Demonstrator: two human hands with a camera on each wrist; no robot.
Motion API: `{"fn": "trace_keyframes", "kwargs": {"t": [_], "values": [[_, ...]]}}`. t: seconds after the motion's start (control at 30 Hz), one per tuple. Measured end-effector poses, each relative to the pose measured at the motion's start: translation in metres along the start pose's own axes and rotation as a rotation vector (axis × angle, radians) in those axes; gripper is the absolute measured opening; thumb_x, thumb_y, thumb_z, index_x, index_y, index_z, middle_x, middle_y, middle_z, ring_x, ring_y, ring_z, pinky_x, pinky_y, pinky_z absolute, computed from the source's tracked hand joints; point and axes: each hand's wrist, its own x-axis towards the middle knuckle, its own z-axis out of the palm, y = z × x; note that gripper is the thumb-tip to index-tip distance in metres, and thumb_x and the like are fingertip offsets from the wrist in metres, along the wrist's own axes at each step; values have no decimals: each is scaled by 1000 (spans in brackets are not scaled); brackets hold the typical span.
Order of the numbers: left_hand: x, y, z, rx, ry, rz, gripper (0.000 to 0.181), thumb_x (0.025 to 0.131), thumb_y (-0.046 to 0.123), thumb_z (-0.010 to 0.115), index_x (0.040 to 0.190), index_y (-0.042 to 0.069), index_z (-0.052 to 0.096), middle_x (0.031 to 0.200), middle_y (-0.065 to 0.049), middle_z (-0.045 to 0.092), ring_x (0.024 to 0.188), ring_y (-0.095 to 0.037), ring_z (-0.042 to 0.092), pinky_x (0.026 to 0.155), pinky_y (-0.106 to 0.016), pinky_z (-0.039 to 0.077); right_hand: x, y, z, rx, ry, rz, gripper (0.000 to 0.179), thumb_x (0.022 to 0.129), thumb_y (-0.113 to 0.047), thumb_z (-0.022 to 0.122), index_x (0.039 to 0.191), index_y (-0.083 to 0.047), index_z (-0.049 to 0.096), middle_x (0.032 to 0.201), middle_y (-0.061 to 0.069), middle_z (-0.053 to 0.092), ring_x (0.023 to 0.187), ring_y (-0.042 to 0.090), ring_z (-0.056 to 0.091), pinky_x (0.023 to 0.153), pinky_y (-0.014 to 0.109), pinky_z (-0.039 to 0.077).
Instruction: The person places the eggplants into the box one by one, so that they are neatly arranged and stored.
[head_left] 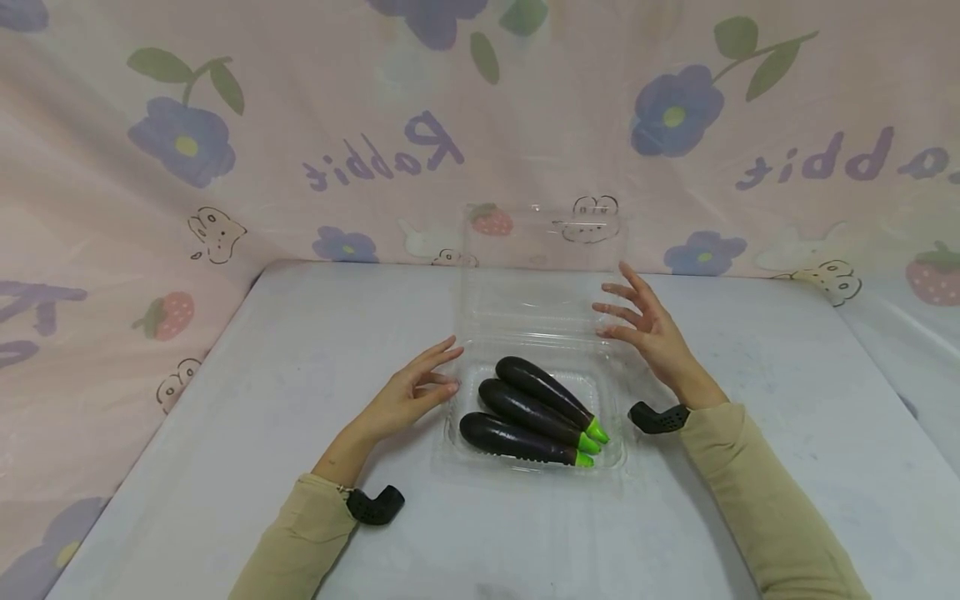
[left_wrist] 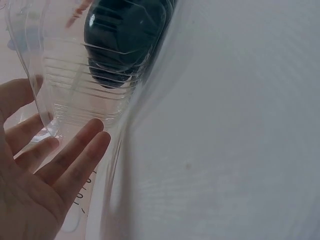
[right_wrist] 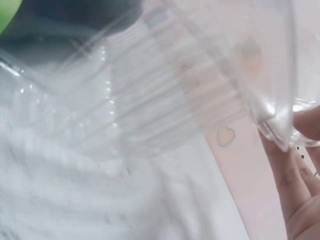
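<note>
Three dark purple eggplants (head_left: pixel 532 410) with bright green stem ends lie side by side in the base of a clear plastic clamshell container (head_left: pixel 615 458). Its transparent lid (head_left: pixel 540 304) stands raised behind the base. At the container's left side is my left hand (head_left: pixel 416 387), fingers loosely extended by the rim; the left wrist view shows fingertips (left_wrist: pixel 95 125) against or very near the ribbed wall. My right hand (head_left: pixel 652 329) is beside the lid's right edge, fingers spread, thumb close to the hinge. Contact there cannot be told for certain. Neither hand grips an eggplant.
The container stands on a white table (head_left: pixel 360 317). Behind and to the sides hangs a pink curtain (head_left: pixel 525 150) printed with flowers, rabbits and strawberries. A black wrist device (head_left: pixel 375 506) sits at the left cuff, another black device (head_left: pixel 657 417) at the right cuff.
</note>
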Motion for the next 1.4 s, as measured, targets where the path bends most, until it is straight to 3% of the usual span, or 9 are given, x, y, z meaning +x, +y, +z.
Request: {"fn": "trace_keyframes", "kwargs": {"t": [0.13,0.37,0.47,0.67,0.97,1.2,1.3,1.4], "values": [[0,0,0,3,4,-2,54,95,12,61,144,5,41,159,-9,22,116,-31,59,97,-36,51,-1,0,0,-7,-3,-13,85,89,17,52,155,-21,15,138,5,47,122,20,54,83,26,57],[-1,2,0,9,5,-8,54,95,13,61,145,6,42,159,-7,23,116,-30,59,97,-38,51,-4,-2,1,-135,-64,-23,79,88,15,55,154,-17,23,129,2,58,122,11,54,91,22,53],[0,1,0,13,7,-6,54,95,13,61,145,7,42,159,-7,23,116,-30,59,97,-38,51,-5,-4,2,-142,-84,-33,75,89,15,54,153,-11,25,130,4,59,123,12,54,92,23,52],[0,0,1,8,-2,3,54,95,13,60,145,6,41,159,-8,22,116,-31,59,95,-34,52,-8,-9,1,-143,-111,-4,73,89,15,53,152,-14,28,131,6,58,123,12,54,94,22,51],[-1,3,2,-58,-19,2,57,95,11,61,146,2,38,159,-12,18,117,-36,57,85,-28,56,-12,-13,-1,-175,-150,-33,70,89,17,51,150,-10,31,131,-1,58,124,11,53,96,21,49],[-1,4,3,-45,-13,-10,56,95,10,61,146,2,38,159,-12,20,116,-36,57,84,-26,56,-17,-17,-3,-280,-148,-41,45,91,14,52,134,7,46,128,-9,60,115,6,58,93,18,50],[-1,5,3,-39,-2,-12,56,95,11,61,146,3,38,159,-13,20,116,-36,57,84,-25,56,-20,-20,-3,-354,-132,-38,38,91,11,54,129,4,53,123,-14,62,110,2,60,89,14,50],[0,6,4,-9,20,-9,56,95,12,61,145,3,39,157,-14,24,115,-36,57,84,-25,56,-22,-23,-4,-424,-153,-67,47,92,11,53,137,0,48,132,-11,58,116,3,57,91,13,48]]}}
